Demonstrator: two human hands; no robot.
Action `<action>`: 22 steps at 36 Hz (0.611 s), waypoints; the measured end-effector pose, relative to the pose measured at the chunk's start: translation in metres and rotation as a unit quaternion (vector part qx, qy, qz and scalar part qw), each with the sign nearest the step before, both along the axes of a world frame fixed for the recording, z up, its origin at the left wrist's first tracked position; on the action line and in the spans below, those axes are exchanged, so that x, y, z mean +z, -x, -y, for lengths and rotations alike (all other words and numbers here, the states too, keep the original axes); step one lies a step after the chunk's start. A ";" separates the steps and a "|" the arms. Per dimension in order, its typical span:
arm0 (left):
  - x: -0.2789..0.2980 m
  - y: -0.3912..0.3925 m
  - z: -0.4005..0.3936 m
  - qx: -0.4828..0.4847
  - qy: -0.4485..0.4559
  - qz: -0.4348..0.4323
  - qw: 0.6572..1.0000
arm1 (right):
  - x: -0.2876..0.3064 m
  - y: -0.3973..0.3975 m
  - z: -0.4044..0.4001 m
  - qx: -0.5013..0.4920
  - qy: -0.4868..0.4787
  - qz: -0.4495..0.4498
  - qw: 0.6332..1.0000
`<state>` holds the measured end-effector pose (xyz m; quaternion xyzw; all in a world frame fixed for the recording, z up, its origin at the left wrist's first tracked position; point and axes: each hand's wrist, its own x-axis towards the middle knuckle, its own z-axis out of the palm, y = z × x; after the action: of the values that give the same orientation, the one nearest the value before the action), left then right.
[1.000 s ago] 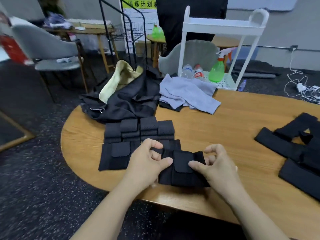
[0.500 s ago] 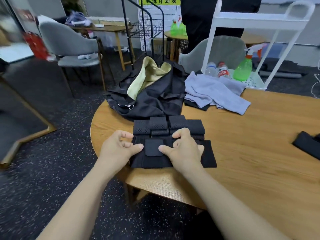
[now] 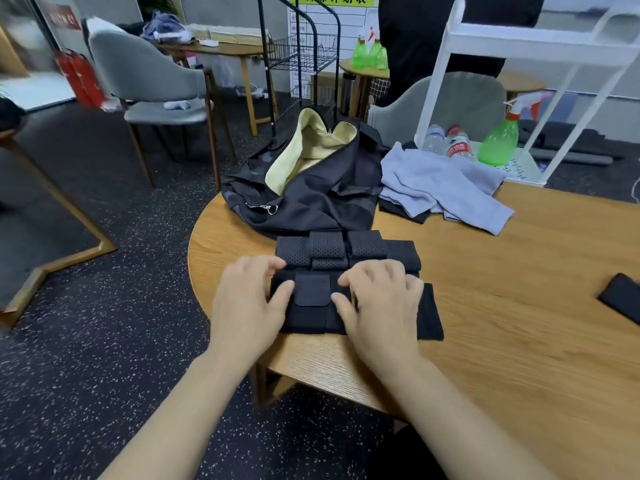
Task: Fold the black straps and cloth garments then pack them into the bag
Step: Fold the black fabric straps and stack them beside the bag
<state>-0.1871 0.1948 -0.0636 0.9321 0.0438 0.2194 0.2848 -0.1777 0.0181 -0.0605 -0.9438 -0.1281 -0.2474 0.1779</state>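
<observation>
A folded black strap lies on another flat black strap at the left end of the wooden table. My left hand rests on its left edge, thumb on top. My right hand presses on its right half with loosely bent fingers. Just behind lies a row of several folded black straps. Behind them the black bag lies open, showing its yellow lining. A grey cloth garment lies heaped to the bag's right, over a dark one.
Another black strap shows at the right edge of the table. A white cart with a green spray bottle and water bottles stands behind the table. Grey chairs and a person in black are further back.
Both hands carried the folded strap to the left and set it down in front of the row of folded straps. They have gone from pinching it to resting on it.
</observation>
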 end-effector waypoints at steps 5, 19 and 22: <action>-0.015 0.010 0.008 -0.131 -0.119 -0.023 0.984 | -0.013 0.009 0.006 0.073 0.108 0.048 0.990; -0.017 0.006 0.012 -0.110 -0.152 -0.039 0.981 | -0.016 0.007 0.004 0.055 0.147 0.003 0.988; -0.009 0.004 0.020 -0.102 -0.150 -0.016 0.983 | -0.012 0.006 0.012 0.069 0.117 0.002 0.991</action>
<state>-0.1909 0.1752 -0.0731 0.9673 -0.0800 0.1780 0.1622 -0.1841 0.0059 -0.0723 -0.9467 -0.2210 -0.2194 0.0830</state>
